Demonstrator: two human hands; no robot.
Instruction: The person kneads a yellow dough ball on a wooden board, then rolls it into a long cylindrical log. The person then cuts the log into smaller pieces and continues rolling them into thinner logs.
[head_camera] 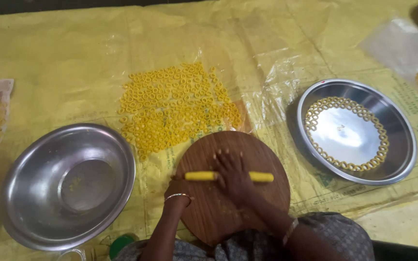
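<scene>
A round wooden board [233, 145] lies in front of me on the yellow sheet. Across its middle runs a long yellow roll of dough [262, 177]. My right hand [232, 173] lies flat on the roll's middle, fingers spread and pointing away from me. My left hand [176, 187] rests at the board's left edge, next to the roll's left end; a thin bangle sits on that wrist. I cannot tell whether its fingers grip the roll.
Several small yellow dough rings [177, 108] are spread on clear plastic beyond the board. A steel plate [397, 121] to the right has rings along its inner edge. An empty steel bowl [35, 164] sits at the left. A green lid [121, 243] lies near my lap.
</scene>
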